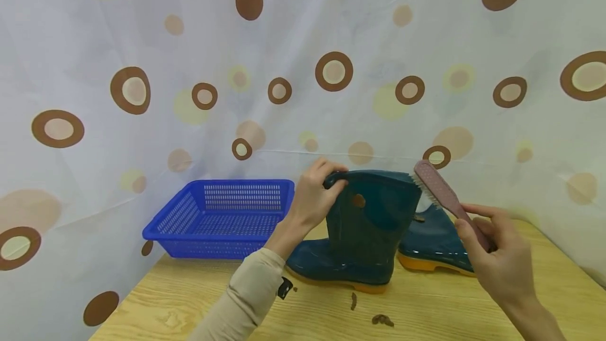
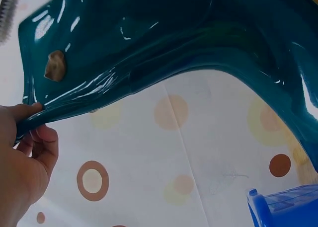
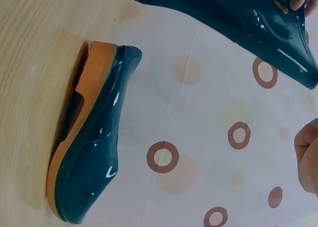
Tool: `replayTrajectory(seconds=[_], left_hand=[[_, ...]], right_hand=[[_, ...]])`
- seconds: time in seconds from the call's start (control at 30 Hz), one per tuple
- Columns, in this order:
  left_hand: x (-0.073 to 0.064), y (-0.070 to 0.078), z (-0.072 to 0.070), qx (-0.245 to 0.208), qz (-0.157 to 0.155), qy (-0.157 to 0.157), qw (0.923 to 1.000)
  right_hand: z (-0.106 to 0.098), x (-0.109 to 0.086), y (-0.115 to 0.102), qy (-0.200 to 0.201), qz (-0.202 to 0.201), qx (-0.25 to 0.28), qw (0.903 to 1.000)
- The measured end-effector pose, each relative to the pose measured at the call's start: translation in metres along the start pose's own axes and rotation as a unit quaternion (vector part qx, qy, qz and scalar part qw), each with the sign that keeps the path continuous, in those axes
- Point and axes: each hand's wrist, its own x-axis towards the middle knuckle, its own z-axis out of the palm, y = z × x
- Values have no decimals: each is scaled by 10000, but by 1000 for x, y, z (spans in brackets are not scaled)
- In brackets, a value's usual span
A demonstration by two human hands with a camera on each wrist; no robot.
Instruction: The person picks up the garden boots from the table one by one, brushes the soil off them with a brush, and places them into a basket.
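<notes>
Left hand (image 1: 310, 196) pinching top rim of dark green boot (image 1: 366, 225), thumb one side, fingers other; boot shaft runs down below that hand, brown clump (image 1: 359, 200) stuck on it. Right hand (image 1: 504, 251) wrapped round handle of pink brush (image 1: 437, 188), bristles right by boot's far top corner, can't tell if touching. Second boot (image 1: 433, 236) just past right hand, lying on table (image 1: 165, 299). Blue basket (image 1: 213, 249) off left of left hand. More brown bits (image 1: 382, 320) on tabletop between forearms.
</notes>
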Motion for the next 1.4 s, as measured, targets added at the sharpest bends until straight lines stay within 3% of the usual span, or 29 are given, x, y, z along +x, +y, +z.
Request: replayTrajectory(seconds=[0.23, 0.4, 0.53, 0.63, 0.73, 1.17, 1.4], left_hand=[[-6, -2, -5, -291, -266, -19, 9992], [-11, -6, -7, -384, -397, -86, 9984], [-18, -8, -8, -446, -741, -388, 9955], [-23, -8, -9, -662, -1144, -779, 9882], [-28, -8, -10, -909, -1362, -966, 9818], [-41, -6, -9, -1636, -1306, -716, 9752], [-42, -6, -8, -1708, -1292, -616, 9749]], right_hand=[[3, 9, -2, -370, -689, -223, 9967], [6, 9, -4, -613, -908, -321, 9935], [13, 5, -6, -862, -906, -362, 9915], [18, 2, -9, -1008, -805, -456, 9906], [22, 1, -12, -1086, -724, -541, 9900], [29, 0, -15, -1355, -1007, -706, 9831], [33, -2, -11, -1527, -1269, -961, 9754]])
